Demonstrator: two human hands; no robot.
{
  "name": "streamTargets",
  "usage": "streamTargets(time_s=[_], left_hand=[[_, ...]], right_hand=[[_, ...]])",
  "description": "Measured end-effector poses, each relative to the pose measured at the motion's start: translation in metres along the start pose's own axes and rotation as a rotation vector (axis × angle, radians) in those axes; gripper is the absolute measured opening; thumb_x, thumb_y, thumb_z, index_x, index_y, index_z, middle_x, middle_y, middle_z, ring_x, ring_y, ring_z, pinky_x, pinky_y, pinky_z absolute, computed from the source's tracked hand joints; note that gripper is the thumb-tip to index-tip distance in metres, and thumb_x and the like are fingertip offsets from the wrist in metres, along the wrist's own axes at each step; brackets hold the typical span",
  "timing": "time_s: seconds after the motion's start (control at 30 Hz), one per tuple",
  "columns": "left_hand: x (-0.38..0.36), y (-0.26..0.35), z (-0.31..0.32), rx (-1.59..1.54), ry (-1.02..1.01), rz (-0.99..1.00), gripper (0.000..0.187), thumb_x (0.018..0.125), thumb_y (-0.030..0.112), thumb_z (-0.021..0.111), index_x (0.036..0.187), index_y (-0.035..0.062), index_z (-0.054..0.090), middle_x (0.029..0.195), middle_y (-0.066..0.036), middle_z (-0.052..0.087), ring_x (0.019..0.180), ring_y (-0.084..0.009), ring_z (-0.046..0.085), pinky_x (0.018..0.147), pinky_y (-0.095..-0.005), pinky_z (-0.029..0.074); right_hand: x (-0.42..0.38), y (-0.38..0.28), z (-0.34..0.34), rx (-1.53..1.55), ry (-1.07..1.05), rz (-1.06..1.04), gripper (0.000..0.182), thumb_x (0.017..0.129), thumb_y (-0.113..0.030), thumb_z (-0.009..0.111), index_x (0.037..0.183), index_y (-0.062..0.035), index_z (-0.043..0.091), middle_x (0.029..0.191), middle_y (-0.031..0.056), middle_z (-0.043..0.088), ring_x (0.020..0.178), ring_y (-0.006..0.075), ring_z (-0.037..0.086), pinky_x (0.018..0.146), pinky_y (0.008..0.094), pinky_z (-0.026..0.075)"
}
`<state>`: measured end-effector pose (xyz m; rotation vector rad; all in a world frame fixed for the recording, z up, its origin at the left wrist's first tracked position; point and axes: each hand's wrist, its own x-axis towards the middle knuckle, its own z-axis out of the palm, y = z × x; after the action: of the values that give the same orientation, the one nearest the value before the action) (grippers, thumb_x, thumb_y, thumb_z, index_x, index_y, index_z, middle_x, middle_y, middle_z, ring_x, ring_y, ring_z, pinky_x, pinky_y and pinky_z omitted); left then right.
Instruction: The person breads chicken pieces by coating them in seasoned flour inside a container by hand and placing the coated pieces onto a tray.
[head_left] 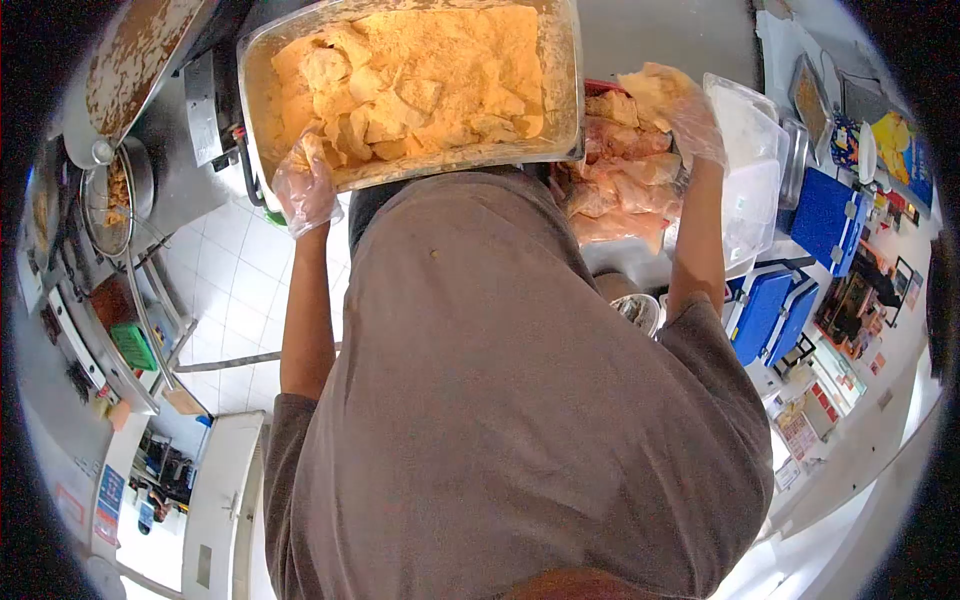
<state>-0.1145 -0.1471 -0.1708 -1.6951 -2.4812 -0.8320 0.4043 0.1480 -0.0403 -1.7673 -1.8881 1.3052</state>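
Observation:
A large clear tub (262,150) full of orange flour coating and breaded pieces sits in front of my chest. My left hand (303,188), in a thin plastic glove, rests on the tub's near left rim, fingers curled with a little flour on them. My right hand (672,105), also gloved, is raised at the tub's right side and closed around a flour-coated piece of chicken (648,88). Just below that hand lies a pile of raw pink chicken pieces (620,180) in a red-rimmed tray.
A clear plastic container (752,175) stands right of the raw chicken. Blue boxes (775,310) and small items fill the right counter. On the left are a fryer basket (108,205), a metal lid (135,55) and a white tiled floor (235,290). My brown shirt hides much below.

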Motion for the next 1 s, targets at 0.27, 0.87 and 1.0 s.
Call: streamTargets(time_s=[0.27, 0.87, 1.0], left_hand=[[0.022, 0.030, -0.027, -0.054, -0.209, -0.219, 0.061, 0.101, 0.055, 0.055, 0.113, -0.0021, 0.069, 0.096, -0.022, 0.072, 0.090, -0.0408, 0.069, 0.081, -0.0485, 0.054], [0.021, 0.029, -0.025, 0.004, -0.124, -0.107, 0.045, 0.104, 0.040, 0.053, 0.109, -0.0009, 0.073, 0.093, -0.023, 0.073, 0.085, -0.0423, 0.069, 0.076, -0.0510, 0.054], [0.013, 0.022, -0.018, 0.051, -0.113, -0.164, 0.040, 0.103, 0.034, 0.054, 0.110, -0.0009, 0.072, 0.093, -0.023, 0.073, 0.086, -0.0420, 0.070, 0.077, -0.0510, 0.055]], right_hand=[[0.005, 0.025, 0.053, -1.154, -0.354, -0.476, 0.041, 0.087, -0.007, 0.070, 0.127, -0.0104, 0.068, 0.128, 0.0033, 0.071, 0.121, 0.0246, 0.065, 0.101, 0.0360, 0.053], [0.033, 0.019, 0.084, -0.357, 0.043, -0.010, 0.024, 0.100, -0.010, 0.055, 0.119, -0.0031, 0.068, 0.110, 0.0173, 0.071, 0.101, 0.0303, 0.070, 0.090, 0.0427, 0.056], [0.016, -0.026, 0.082, -0.268, 0.178, -0.329, 0.032, 0.097, -0.017, 0.064, 0.129, -0.0101, 0.068, 0.124, 0.0126, 0.070, 0.109, 0.0242, 0.068, 0.096, 0.0363, 0.054]])
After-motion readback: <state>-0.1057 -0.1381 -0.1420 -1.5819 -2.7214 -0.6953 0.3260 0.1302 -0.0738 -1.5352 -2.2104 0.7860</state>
